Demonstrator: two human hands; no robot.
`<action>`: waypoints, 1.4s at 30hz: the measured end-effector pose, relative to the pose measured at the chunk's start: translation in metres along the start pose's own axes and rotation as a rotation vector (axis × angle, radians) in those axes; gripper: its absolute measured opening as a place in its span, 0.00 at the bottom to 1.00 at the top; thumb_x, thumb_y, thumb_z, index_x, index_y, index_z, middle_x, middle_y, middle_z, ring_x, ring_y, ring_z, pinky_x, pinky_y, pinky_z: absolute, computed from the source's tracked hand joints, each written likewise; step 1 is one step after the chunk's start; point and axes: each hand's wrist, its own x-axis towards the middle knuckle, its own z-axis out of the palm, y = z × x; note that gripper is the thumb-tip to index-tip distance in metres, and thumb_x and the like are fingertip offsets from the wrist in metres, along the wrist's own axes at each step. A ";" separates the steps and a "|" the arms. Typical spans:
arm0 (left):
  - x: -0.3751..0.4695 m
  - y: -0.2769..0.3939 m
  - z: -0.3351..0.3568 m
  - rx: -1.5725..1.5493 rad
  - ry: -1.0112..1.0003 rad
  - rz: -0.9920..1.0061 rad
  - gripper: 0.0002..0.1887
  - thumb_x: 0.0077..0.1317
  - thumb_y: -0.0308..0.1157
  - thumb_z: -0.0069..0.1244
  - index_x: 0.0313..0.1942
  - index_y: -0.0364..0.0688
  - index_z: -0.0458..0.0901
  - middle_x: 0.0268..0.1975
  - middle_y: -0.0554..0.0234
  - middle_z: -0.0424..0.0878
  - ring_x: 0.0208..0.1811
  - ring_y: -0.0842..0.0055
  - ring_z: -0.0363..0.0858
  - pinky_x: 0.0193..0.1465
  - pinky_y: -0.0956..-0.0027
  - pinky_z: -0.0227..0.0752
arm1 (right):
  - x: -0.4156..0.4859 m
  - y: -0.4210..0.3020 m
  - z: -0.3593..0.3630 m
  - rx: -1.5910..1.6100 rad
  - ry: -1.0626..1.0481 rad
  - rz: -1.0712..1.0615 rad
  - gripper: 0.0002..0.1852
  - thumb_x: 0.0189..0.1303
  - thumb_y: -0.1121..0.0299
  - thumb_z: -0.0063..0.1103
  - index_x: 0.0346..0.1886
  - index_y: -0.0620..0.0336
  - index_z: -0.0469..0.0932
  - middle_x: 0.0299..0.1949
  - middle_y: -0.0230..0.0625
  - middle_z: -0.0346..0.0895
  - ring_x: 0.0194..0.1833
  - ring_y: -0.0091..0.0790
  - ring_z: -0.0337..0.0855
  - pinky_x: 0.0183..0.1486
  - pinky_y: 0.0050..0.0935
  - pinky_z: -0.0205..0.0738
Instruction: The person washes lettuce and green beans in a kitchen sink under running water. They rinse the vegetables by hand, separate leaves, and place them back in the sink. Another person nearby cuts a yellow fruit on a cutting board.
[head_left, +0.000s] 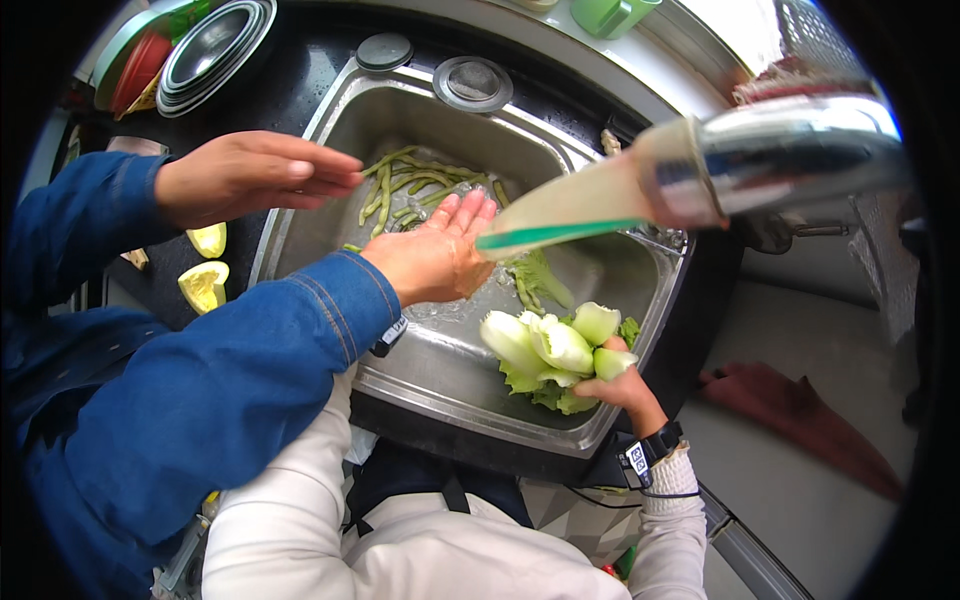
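Note:
My right hand (619, 382) is closed around a bunch of leafy greens (555, 349), with thick pale stems pointing up, over the near right part of the steel sink (450, 367). My left hand is out of sight; its sleeve runs beneath a co-worker's blue sleeve, with a wrist device (388, 336) peeking out. Long green beans (386, 187) lie in the sink's far part, and a loose green leaf (544, 277) lies near its middle. Water splashes below the tap's soft hose (562, 214).
A co-worker's hands (255, 176) (431, 259) reach in from the left, one beneath the hose. Nested steel bowls (214, 56) and cut yellow pieces (204, 286) sit on the dark counter. The chrome tap (780, 157) juts in from the right. A dark red cloth (795, 412) lies at right.

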 end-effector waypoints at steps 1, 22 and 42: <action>0.003 0.004 0.002 -0.053 -0.009 -0.049 0.24 0.71 0.41 0.25 0.60 0.35 0.58 0.61 0.50 0.66 0.60 0.60 0.68 0.63 0.55 0.61 | 0.000 0.001 0.001 0.023 0.000 -0.040 0.30 0.28 0.75 0.69 0.44 0.64 0.73 0.37 0.33 0.76 0.39 0.27 0.76 0.45 0.25 0.70; -0.009 0.111 -0.105 -2.148 -0.434 -1.197 0.20 0.57 0.34 0.44 0.48 0.32 0.73 0.39 0.46 0.76 0.43 0.64 0.74 0.47 0.66 0.65 | -0.019 0.026 -0.002 0.146 0.046 -0.087 0.36 0.31 0.80 0.70 0.51 0.62 0.68 0.45 0.31 0.73 0.46 0.27 0.72 0.51 0.25 0.67; -0.014 0.015 -0.179 -2.686 -0.189 -1.159 0.15 0.56 0.28 0.43 0.44 0.31 0.70 0.23 0.43 0.74 0.24 0.53 0.73 0.29 0.61 0.65 | -0.033 0.087 -0.012 0.047 0.255 -0.207 0.39 0.33 0.75 0.72 0.54 0.61 0.63 0.46 0.36 0.72 0.47 0.30 0.72 0.51 0.29 0.68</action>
